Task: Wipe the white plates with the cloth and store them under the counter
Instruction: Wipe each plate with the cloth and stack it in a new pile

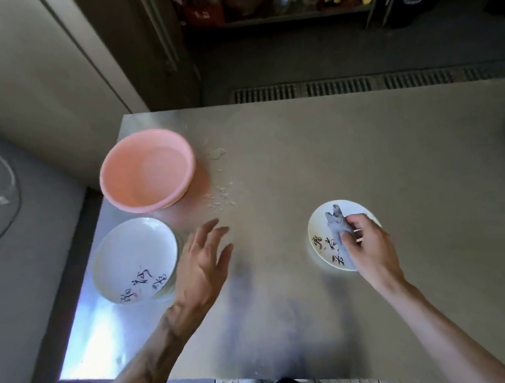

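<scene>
Right hand (365,238) clutches the grey cloth (337,227) on a lone white plate (320,234) mid-counter (303,154), left hand (204,260) hovers spread and empty beside the stacked plates (134,260), so wiping's barely begun, nothing looks stored yet

Head view (steeply downward) over counter (304,160)
</scene>
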The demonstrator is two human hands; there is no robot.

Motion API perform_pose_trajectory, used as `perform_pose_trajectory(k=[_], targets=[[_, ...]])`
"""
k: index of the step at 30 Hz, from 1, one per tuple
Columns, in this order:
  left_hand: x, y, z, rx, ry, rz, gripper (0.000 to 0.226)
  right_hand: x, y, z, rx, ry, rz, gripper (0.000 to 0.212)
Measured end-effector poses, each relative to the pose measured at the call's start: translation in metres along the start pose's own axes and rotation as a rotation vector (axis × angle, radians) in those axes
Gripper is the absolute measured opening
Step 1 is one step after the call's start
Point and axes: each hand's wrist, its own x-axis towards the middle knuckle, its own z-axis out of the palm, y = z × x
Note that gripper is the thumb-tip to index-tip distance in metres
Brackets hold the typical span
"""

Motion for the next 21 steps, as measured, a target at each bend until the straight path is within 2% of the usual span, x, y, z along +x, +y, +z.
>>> perform_pose_trajectory(k=[4,7,9,11,15,21], targets=[[-0.014,-0.076,-0.071,0.268,0.104,-0.194,0.035,-0.017,-0.021,0.035,0.013,-0.087,-0.031,0.016],[-0.022,-0.128,-0.095,0.356,-0.031,-0.396,0.05,-0.03,-0.034,0.054,0.003,-0.112,-0.047,0.017],[-0.026,-0.149,-0.101,0.333,-0.131,-0.48,0.058,-0.039,-0.042,0.063,-0.005,-0.119,-0.056,0.016],[-0.027,-0.158,-0.102,0.298,-0.155,-0.482,0.058,-0.047,-0.047,0.069,-0.017,-0.117,-0.066,0.018],[-0.019,-0.165,-0.106,0.195,-0.151,-0.537,0.05,-0.06,-0.051,0.076,-0.035,-0.124,-0.041,0.022],[-0.005,-0.18,-0.117,0.027,-0.254,-0.633,0.039,-0.075,-0.055,0.08,-0.048,-0.109,-0.02,0.021]])
